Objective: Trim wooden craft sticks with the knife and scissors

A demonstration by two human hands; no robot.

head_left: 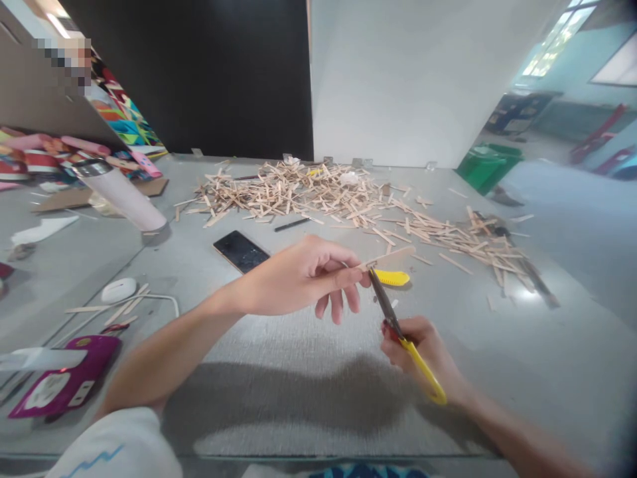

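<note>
My left hand (303, 275) pinches a flat wooden craft stick (393, 256) between thumb and fingers, holding it level above the grey table (279, 372). My right hand (423, 355) grips yellow-handled scissors (398, 332), whose dark blades point up and meet the stick's near end. A small yellow object (392, 277) lies on the table just behind the blades. Behind both hands, a big heap of wooden sticks (318, 189) spreads across the table.
A black phone (241, 251) lies left of my left hand, a black pen (291, 225) beyond it. A pale tumbler (124, 192), a white round device (118, 290) with cable and a magenta package (64, 382) sit at left. A green bin (488, 166) stands far right.
</note>
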